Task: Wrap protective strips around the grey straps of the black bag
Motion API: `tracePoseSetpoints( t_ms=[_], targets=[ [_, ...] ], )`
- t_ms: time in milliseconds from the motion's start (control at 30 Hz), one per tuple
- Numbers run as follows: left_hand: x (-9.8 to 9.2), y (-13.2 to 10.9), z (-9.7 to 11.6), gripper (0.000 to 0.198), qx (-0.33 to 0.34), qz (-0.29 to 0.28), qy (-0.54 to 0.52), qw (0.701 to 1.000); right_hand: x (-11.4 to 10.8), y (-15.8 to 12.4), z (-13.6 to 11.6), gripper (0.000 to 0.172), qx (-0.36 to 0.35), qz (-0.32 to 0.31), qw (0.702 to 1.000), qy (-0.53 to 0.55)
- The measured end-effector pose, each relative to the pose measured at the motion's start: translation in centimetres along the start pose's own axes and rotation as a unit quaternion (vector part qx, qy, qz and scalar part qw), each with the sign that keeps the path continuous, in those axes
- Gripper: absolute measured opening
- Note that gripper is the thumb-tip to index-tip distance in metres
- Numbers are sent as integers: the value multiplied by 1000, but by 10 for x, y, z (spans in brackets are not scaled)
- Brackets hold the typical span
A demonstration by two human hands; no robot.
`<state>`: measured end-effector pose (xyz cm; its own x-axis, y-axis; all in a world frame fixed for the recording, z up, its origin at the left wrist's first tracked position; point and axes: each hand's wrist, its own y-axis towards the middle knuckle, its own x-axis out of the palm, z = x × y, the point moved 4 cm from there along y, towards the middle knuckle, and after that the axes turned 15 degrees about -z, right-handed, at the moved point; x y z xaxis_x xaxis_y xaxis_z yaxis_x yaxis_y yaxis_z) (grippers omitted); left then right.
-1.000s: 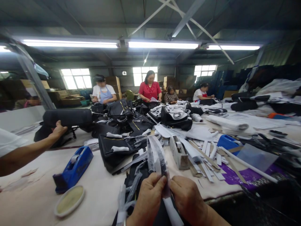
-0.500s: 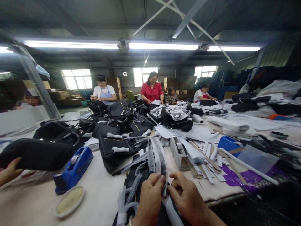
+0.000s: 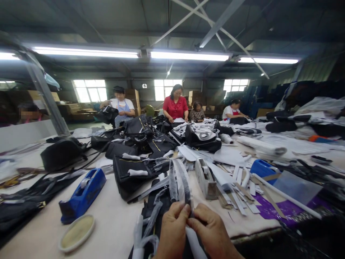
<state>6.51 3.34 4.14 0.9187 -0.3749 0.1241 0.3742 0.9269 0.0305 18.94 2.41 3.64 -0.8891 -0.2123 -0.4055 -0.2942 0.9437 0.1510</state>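
Low in the middle, my left hand (image 3: pixel 174 225) is closed in a pinch on a black bag strap (image 3: pixel 186 185) wrapped in clear film. Just right of it, my right hand (image 3: pixel 208 225) pinches the same strap, its thumb and fingers pressed together. The strap loops up away from my hands, and white wrapping (image 3: pixel 194 242) covers its lower part below them. Under my hands lies a black bag (image 3: pixel 152 212), partly hidden by the left hand and by film-wrapped straps (image 3: pixel 138 237).
A blue tape dispenser (image 3: pixel 83 192) and a round dish (image 3: pixel 77 233) stand at left; a grey tape dispenser (image 3: pixel 206 180) is ahead. Paper strips (image 3: pixel 239 194) lie at right. Several black bags (image 3: pixel 132 176) fill the middle. Co-workers (image 3: pixel 176 108) are across the table.
My right fingers have closed onto the strap beside my left hand. Another person's hand at the left edge has gone from view with a black piece. A far co-worker now lifts a black bag.
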Motion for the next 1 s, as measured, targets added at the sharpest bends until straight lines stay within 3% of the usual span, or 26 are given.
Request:
tracePoseSetpoints(
  t_ms=[300, 533, 600, 700, 800, 900, 1000],
  targets=[
    [-11, -6, 5, 28, -8, -33, -47, 998, -9, -6, -14, 28, -170, -31, 973, -151],
    [-21, -6, -1, 27, -104, -80, -91, 987, -12, -6, -23, 26, -285, -49, 913, -287],
    [-22, -6, -2, 24, -106, -78, -104, 986, -13, -6, -23, 28, -292, -58, 912, -284],
    [-24, -9, 3, 18, -45, -42, -35, 997, -16, 0, -21, 23, -223, -94, 955, -170],
    [-26, -15, 7, 18, 51, -6, 160, 986, -16, 6, -13, 37, -70, -154, 984, 49],
    [-20, -22, 5, 14, 172, -43, 332, 926, -9, 7, -2, 45, 85, -173, 948, 254],
    [-17, -26, 6, 15, 252, -55, 429, 866, -3, 6, 4, 41, 141, -166, 911, 352]
  ],
)
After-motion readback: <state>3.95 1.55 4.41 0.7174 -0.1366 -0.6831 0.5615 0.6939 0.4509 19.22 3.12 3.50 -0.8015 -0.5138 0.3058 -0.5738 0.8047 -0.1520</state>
